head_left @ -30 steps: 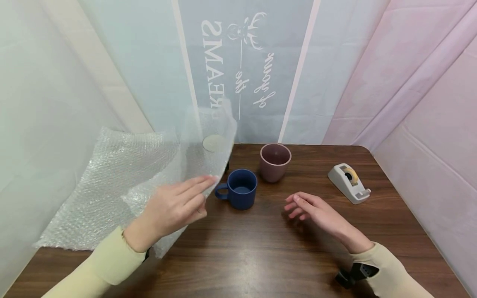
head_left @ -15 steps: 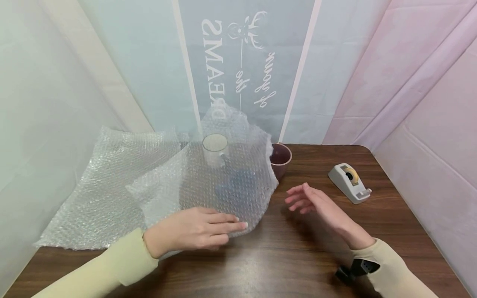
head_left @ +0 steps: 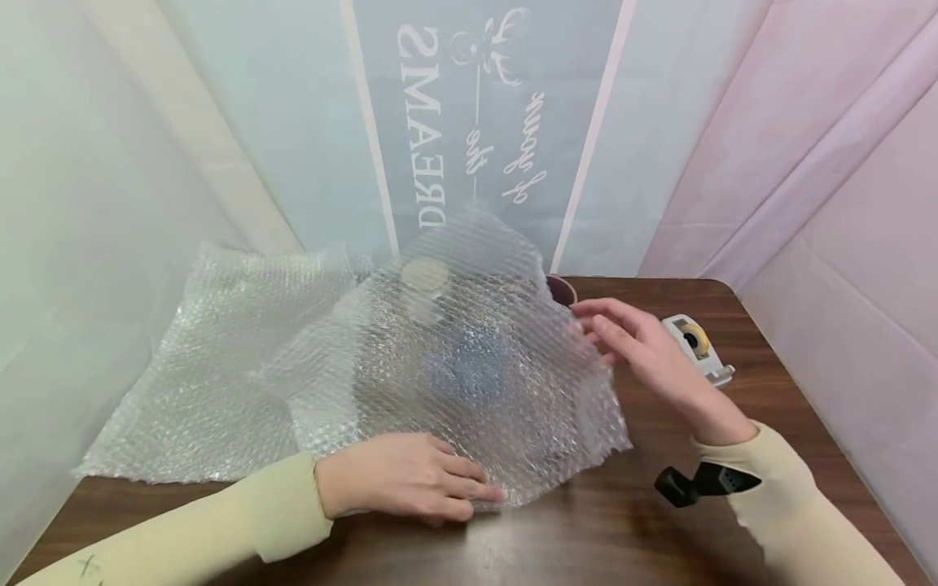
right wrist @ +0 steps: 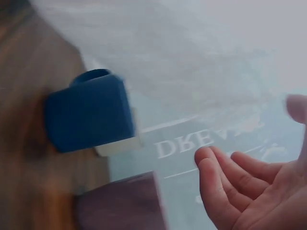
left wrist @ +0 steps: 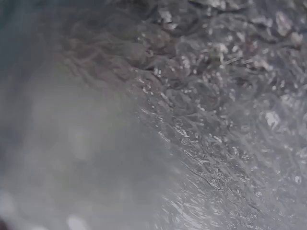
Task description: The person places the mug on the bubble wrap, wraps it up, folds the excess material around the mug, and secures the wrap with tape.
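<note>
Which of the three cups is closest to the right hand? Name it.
The mauve cup, its rim peeking past the bubble wrap beside the right hand; the blue mug and white cup show through the wrap, farther away.

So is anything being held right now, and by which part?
The left hand holds the bubble wrap by its near edge; the right hand holds nothing.

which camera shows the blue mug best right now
The right wrist view: the blue mug appears uncovered there, handle included, though slightly blurred. The head view shows only a hazy blue shape through the bubble wrap; the left wrist view doesn't show it recognisably.
</note>
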The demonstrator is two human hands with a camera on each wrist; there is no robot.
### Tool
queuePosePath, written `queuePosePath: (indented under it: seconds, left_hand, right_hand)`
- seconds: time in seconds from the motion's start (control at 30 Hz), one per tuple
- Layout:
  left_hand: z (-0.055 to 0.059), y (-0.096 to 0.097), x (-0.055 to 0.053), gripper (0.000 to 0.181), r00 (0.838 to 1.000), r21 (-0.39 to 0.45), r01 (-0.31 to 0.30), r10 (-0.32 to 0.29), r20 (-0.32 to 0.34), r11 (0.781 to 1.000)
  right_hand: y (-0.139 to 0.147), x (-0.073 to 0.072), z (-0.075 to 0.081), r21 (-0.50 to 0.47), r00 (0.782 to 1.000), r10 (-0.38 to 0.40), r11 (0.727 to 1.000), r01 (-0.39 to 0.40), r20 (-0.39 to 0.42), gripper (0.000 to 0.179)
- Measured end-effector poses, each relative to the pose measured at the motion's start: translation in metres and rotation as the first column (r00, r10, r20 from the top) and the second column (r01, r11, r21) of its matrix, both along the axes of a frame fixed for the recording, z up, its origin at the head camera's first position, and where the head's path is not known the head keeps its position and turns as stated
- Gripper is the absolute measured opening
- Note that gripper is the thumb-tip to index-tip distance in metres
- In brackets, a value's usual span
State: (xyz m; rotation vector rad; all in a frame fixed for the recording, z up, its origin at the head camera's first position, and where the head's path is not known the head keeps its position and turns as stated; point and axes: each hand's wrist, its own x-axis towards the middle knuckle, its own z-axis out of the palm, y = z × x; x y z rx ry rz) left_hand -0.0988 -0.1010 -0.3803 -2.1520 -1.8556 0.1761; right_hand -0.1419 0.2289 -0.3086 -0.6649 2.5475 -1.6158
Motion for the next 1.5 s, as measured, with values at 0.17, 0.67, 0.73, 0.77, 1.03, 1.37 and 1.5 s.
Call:
queuePosePath:
  seconds: [0.17, 0.67, 0.73, 0.77, 1.03, 1.37, 1.5]
  left_hand:
    - [-0.003, 0.006, 0.002, 0.021, 1.000, -0.046, 0.030, -0.030, 0.007, 0.999]
    - [-0.008, -0.021, -0.014, 0.028, 0.984, 0.023, -0.176, 0.175, 0.020, 0.984]
    - [-0.007, -0.027, -0.020, 0.027, 0.975, 0.047, -0.224, 0.223, 0.023, 0.974]
    - [-0.007, -0.029, -0.023, 0.028, 0.969, 0.054, -0.249, 0.248, 0.024, 0.967]
    - [-0.012, -0.044, -0.035, 0.062, 0.930, 0.059, -0.357, 0.348, 0.114, 0.932]
    - [-0.021, -0.047, -0.032, 0.101, 0.896, -0.014, -0.386, 0.378, 0.234, 0.923]
    - [-0.026, -0.043, -0.031, 0.110, 0.883, -0.038, -0.391, 0.387, 0.265, 0.920]
  right_hand:
    - [-0.002, -0.003, 0.014, 0.236, 0.997, -0.080, 0.969, 0.076, 0.006, 0.030]
    - [0.048, 0.009, -0.031, 0.352, 0.986, -0.105, 0.934, 0.053, 0.130, 0.009]
    - [0.053, 0.012, -0.037, 0.344, 0.983, -0.105, 0.938, 0.046, 0.153, 0.009]
    - [0.056, 0.014, -0.040, 0.340, 0.980, -0.105, 0.939, 0.042, 0.167, 0.010]
    - [0.075, 0.026, -0.060, 0.262, 0.941, -0.059, 0.964, -0.032, 0.332, 0.015]
    - [0.090, 0.043, -0.079, 0.352, 0.937, -0.027, 0.930, -0.104, 0.348, 0.015]
    - [0.093, 0.047, -0.081, 0.463, 0.961, -0.053, 0.883, -0.082, 0.273, 0.020]
